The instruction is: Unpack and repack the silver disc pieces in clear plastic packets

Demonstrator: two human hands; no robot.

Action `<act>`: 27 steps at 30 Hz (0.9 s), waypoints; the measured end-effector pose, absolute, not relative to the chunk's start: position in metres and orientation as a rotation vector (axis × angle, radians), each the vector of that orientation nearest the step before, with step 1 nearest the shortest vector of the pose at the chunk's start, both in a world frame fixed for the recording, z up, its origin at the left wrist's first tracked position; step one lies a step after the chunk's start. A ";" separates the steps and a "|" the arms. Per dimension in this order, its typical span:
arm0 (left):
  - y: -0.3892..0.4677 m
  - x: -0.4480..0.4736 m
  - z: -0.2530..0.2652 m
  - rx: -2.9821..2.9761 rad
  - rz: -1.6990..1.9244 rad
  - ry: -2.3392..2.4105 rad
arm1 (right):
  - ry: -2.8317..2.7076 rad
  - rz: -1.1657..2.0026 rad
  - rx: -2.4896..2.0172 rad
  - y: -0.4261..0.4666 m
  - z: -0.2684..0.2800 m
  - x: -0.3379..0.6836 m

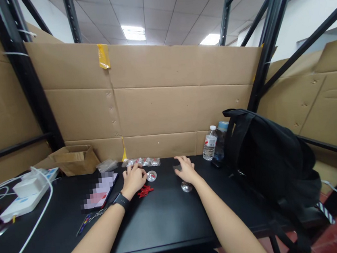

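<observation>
My left hand [134, 180], with a dark watch on its wrist, is low over the table with its fingers apart and bent. Its fingertips are near a row of small clear-wrapped pieces [151, 161]. Beside its thumb sits a small round, shiny clear piece with a red spot [151, 176]; whether they touch I cannot tell. A loose bunch of red strings [145, 191] lies just below. My right hand [187, 170] has thumb and fingers spread around a small greyish, see-through piece [177, 168], with no clear grip on it. A shiny round piece [186, 187] rests beneath that hand.
A phone [101, 191], a keychain [89, 220], an open cardboard box [75, 159] and a white power strip [30, 197] with cables are on the left. Two bottles [209, 143] and a black backpack [273, 163] stand at the right. Cardboard panels [165, 102] wall the back.
</observation>
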State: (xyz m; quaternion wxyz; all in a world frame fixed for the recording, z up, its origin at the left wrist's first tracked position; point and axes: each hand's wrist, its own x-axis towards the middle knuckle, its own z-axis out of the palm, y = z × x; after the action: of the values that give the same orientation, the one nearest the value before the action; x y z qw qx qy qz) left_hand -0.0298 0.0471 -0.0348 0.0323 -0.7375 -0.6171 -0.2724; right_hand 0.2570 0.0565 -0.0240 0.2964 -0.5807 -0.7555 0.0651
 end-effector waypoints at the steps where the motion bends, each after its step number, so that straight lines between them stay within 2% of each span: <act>1: 0.046 -0.030 -0.035 -2.258 -0.825 -1.885 | -2.014 0.180 -1.532 0.056 -0.024 0.256; 7: 0.041 -0.025 -0.031 -2.229 -0.800 -1.880 | -2.002 0.181 -1.497 0.055 -0.022 0.254; 14: 0.045 -0.026 -0.025 -2.251 -0.949 -1.946 | -2.009 0.172 -1.432 0.048 -0.015 0.249; 18: 0.043 -0.019 -0.016 -2.341 -1.034 -2.036 | -2.044 0.275 -1.228 0.045 -0.014 0.243; 23: 0.032 -0.001 -0.010 -2.441 -1.216 -1.852 | -2.191 0.554 -0.850 0.037 -0.014 0.226; 27: 0.025 0.010 -0.011 -2.440 -1.304 -1.736 | -2.200 0.477 -0.867 0.031 -0.011 0.215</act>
State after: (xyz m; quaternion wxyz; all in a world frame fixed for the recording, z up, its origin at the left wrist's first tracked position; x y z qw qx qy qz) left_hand 0.0099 0.0251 -0.0111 -0.0620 -0.7456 -0.5304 -0.3985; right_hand 0.2151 0.0313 -0.0115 0.3567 -0.3359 -0.8519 0.1848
